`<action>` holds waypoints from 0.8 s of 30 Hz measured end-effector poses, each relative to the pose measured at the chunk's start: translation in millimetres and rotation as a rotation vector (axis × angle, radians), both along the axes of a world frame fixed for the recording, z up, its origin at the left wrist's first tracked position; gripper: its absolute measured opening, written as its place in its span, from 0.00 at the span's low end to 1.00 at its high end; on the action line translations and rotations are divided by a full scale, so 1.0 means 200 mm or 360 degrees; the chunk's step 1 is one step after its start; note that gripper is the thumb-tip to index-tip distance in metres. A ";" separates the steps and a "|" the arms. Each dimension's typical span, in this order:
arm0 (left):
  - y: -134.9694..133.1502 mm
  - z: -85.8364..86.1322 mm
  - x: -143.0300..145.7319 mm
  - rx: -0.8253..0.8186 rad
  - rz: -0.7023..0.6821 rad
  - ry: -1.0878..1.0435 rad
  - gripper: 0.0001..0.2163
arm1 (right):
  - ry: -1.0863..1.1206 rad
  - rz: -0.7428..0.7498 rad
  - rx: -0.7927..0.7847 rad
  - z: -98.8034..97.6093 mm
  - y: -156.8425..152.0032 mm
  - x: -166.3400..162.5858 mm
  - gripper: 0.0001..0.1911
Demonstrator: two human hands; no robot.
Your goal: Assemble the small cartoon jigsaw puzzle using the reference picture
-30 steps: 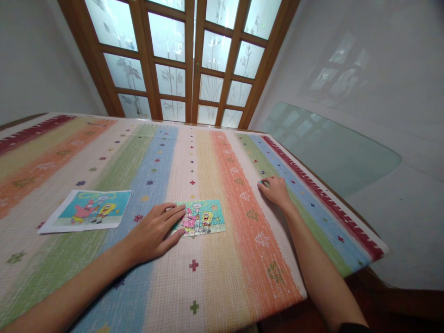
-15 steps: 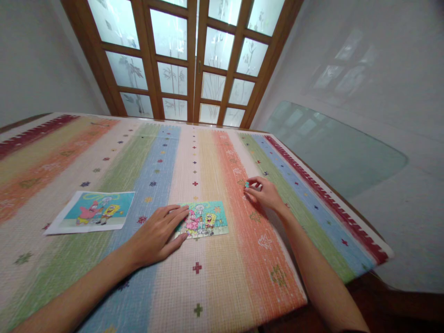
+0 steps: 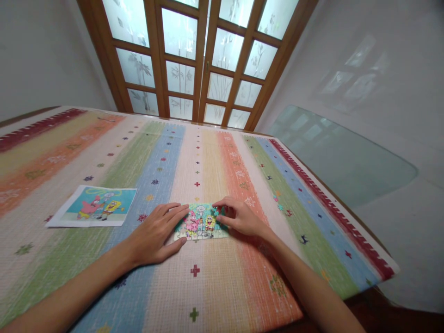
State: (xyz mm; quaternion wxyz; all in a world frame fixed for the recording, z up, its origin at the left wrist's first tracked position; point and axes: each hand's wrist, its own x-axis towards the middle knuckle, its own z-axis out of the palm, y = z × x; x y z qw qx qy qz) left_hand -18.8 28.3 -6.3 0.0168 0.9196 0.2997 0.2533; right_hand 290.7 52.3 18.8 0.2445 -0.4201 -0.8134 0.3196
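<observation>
Left hand (image 3: 156, 236) lies flat, fingers spread, pressing the left edge of the jigsaw puzzle (image 3: 201, 222) on the striped tablecloth (image 3: 222, 286). Right hand (image 3: 239, 217) pinches a teal puzzle piece (image 3: 215, 212) over the puzzle's right part.

Nothing here can be read. The puzzle (image 3: 201, 222) and the print (image 3: 93, 207) beside it carry only cartoon figures, with no lettering that shows. The cloth (image 3: 208, 152) on the bench bears small crosses, stars and tree shapes in rows, but those are ornament, not signs. The frosted door panes (image 3: 180, 76) show etched bamboo and no words.
</observation>
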 end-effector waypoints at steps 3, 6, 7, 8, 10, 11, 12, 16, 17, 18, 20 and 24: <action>0.00 0.01 0.00 0.0009 -0.0015 -0.0002 0.25 | -0.0019 0.0041 0.0038 0.00 -0.03 -0.02 0.12; 0.00 0.01 0.00 0.0017 -0.0019 -0.0013 0.25 | -0.0023 0.0057 0.0055 -0.01 -0.05 -0.01 0.11; 0.00 0.01 0.00 0.0022 -0.0017 -0.0016 0.25 | -0.0028 0.0056 0.0057 -0.02 -0.05 -0.01 0.11; -0.01 0.01 0.00 0.0027 -0.0015 -0.0019 0.25 | -0.0034 0.0053 0.0059 -0.02 -0.05 -0.01 0.11; -0.01 0.01 0.00 0.0027 -0.0017 -0.0016 0.25 | -0.0045 0.0034 0.0068 -0.02 -0.05 0.00 0.10; -0.01 0.01 0.00 0.0023 -0.0019 -0.0012 0.25 | -0.0046 0.0019 0.0075 -0.02 -0.05 0.00 0.10; -0.01 0.01 0.00 0.0016 -0.0022 -0.0004 0.25 | -0.0046 0.0001 0.0082 -0.02 -0.05 0.00 0.10; -0.01 0.01 0.00 0.0005 -0.0023 0.0011 0.25 | -0.0071 -0.0056 0.0118 -0.02 -0.04 0.02 0.08; -0.01 0.02 0.00 0.0005 -0.0024 0.0015 0.25 | -0.0079 -0.0060 0.0132 -0.01 -0.03 0.02 0.08; -0.01 0.02 -0.01 0.0002 -0.0024 0.0019 0.24 | -0.0082 -0.0062 0.0144 -0.01 -0.03 0.04 0.09; 0.00 0.02 -0.01 -0.0007 -0.0022 0.0028 0.24 | -0.0071 -0.0065 0.0153 -0.01 -0.02 0.06 0.10; -0.01 0.01 -0.01 -0.0025 -0.0012 0.0013 0.24 | -0.0062 -0.0055 0.0122 -0.01 -0.01 0.08 0.11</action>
